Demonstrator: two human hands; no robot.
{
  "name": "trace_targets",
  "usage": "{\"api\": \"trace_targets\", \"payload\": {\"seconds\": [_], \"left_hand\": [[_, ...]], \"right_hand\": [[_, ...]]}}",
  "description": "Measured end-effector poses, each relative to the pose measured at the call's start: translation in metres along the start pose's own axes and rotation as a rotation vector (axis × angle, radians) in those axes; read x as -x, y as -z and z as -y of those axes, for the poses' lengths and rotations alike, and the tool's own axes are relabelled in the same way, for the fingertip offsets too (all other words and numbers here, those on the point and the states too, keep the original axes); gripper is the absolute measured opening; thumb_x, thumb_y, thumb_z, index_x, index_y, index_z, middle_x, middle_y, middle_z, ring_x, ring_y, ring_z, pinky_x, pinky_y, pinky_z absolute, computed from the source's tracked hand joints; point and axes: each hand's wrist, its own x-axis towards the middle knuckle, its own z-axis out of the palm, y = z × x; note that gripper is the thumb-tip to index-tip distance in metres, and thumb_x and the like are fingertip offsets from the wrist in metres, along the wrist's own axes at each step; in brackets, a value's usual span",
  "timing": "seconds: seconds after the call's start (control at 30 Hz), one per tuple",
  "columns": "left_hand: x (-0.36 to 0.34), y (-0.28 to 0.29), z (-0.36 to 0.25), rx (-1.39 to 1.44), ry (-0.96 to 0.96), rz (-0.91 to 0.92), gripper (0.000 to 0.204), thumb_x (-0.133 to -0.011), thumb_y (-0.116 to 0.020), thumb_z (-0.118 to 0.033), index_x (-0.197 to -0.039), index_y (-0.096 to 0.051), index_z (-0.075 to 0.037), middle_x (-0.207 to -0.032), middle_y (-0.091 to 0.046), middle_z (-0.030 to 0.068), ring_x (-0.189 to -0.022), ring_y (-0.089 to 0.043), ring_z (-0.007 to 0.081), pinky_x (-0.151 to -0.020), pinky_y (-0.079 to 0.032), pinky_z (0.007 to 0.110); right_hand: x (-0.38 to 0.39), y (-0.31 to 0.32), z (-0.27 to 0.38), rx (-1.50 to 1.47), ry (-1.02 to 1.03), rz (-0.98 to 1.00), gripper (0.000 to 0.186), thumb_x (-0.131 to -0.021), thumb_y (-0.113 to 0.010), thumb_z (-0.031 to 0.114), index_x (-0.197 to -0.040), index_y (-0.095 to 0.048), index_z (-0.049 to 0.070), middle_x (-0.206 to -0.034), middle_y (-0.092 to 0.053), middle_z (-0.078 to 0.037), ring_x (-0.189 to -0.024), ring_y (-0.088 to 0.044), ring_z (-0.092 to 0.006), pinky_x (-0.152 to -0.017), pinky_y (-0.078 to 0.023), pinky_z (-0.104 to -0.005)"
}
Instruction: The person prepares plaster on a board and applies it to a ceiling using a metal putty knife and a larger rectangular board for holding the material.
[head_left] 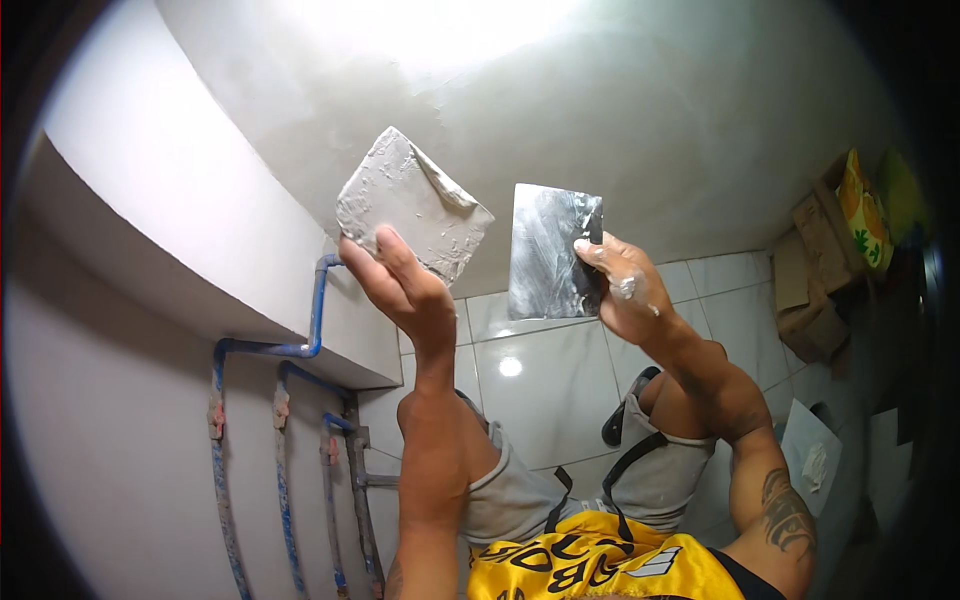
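My left hand [405,285] grips the near edge of a squarish plate coated in pale grey putty [405,200]. A thick fold of putty runs along its upper right side, and lumps cling near the lower edge. My right hand [632,285] holds a flat rectangular putty blade [550,255] by its right edge, thumb on the face I see. The blade is dark and shiny with smears of putty. White putty also sticks to my right thumb and hand. The two tools are apart, both raised before the grey plastered wall [660,130].
Blue and grey pipes [265,348] run along the left wall, below a white ledge [180,150]. Pale tiles [540,385] cover the floor. At the right lie cardboard boxes [815,270], a yellow patterned bag [862,215] and a white sheet with a putty lump [812,450].
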Motion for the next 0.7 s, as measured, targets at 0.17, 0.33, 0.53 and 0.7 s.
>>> {"api": "trace_targets", "payload": {"seconds": [0.17, 0.33, 0.53, 0.7], "left_hand": [[0.021, 0.004, 0.022, -0.230, -0.388, 0.061, 0.031, -0.103, -0.046, -0.014, -0.128, -0.044, 0.006, -0.123, -0.053, 0.0232, -0.105, -0.057, 0.0281, -0.090, -0.047, 0.039], [0.015, -0.019, 0.015, 0.055, -0.705, 0.395, 0.033, -0.095, -0.048, 0.005, -0.127, -0.049, -0.005, -0.116, -0.065, 0.0301, -0.107, -0.067, 0.0435, -0.090, -0.056, 0.047], [-0.001, -0.006, 0.022, -0.061, -0.758, 0.436, 0.050, -0.084, -0.046, 0.017, -0.127, -0.050, -0.007, -0.118, -0.067, 0.0240, -0.106, -0.068, 0.0406, -0.086, -0.059, 0.044], [-0.005, 0.014, 0.025, -0.264, -0.670, 0.389, 0.051, -0.086, -0.048, 0.016, -0.131, -0.049, -0.006, -0.119, -0.067, 0.0230, -0.106, -0.068, 0.0372, -0.081, -0.060, 0.040]], "right_hand": [[-0.004, -0.020, -0.016, -0.138, 0.154, -0.091, 0.029, -0.100, -0.047, 0.010, -0.123, -0.051, -0.007, -0.114, -0.061, -0.012, -0.103, -0.063, -0.0207, -0.096, -0.052, -0.0372], [-0.007, -0.031, 0.008, -0.270, 0.154, -0.067, 0.024, -0.097, -0.051, 0.010, -0.117, -0.055, -0.003, -0.110, -0.063, -0.012, -0.102, -0.063, -0.0206, -0.093, -0.052, -0.0368], [-0.024, -0.024, 0.041, -0.324, 0.083, -0.005, 0.026, -0.093, -0.061, 0.009, -0.115, -0.056, -0.005, -0.107, -0.064, -0.015, -0.096, -0.066, -0.0254, -0.089, -0.054, -0.0392], [-0.052, -0.045, 0.072, -0.293, 0.056, 0.155, 0.027, -0.093, -0.066, 0.013, -0.111, -0.057, -0.005, -0.102, -0.064, -0.014, -0.090, -0.066, -0.0241, -0.085, -0.055, -0.0368]]}}
